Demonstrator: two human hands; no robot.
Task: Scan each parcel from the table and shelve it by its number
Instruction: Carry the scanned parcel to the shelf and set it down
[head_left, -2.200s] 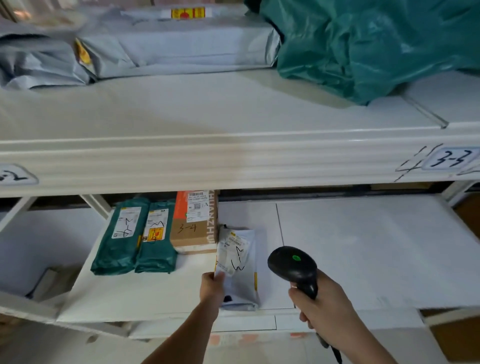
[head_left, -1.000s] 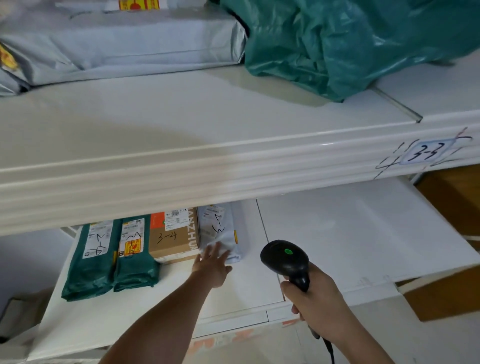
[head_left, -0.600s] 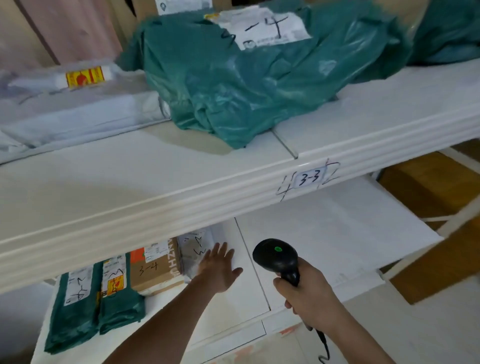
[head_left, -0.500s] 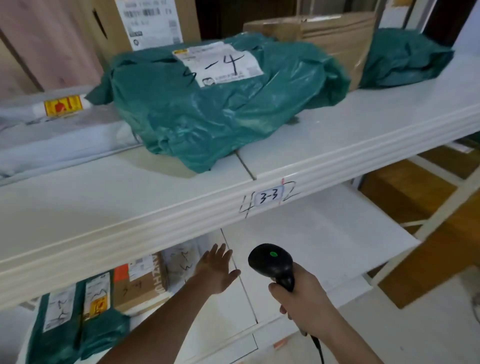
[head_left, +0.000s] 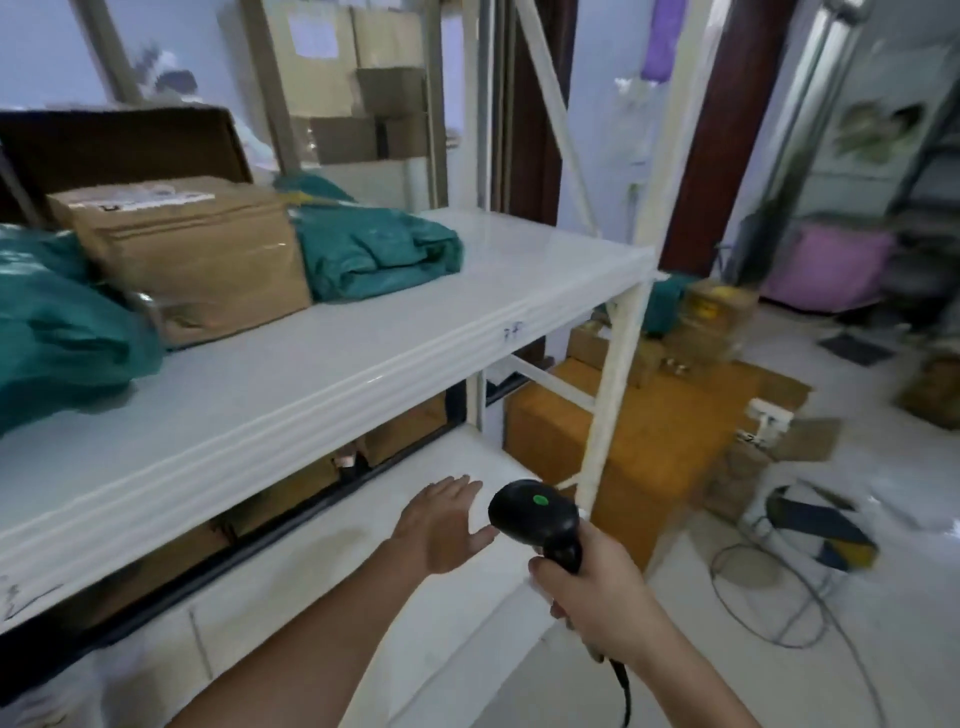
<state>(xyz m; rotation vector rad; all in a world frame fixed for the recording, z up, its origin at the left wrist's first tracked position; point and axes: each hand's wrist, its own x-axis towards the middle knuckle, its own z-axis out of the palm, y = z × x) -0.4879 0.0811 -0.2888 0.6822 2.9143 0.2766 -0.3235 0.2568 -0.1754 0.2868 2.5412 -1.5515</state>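
Left hand (head_left: 441, 525) flat, fingers spread, empty, over lower shelf (head_left: 322, 587). Right hand (head_left: 592, 592) wrapped round grip of black scanner (head_left: 535, 517), green light on top, cord hanging below. Upper shelf (head_left: 322, 364): cardboard box (head_left: 192, 249) betw. two green bagged parcels (head_left: 374, 249). View blurred; labels unreadable.
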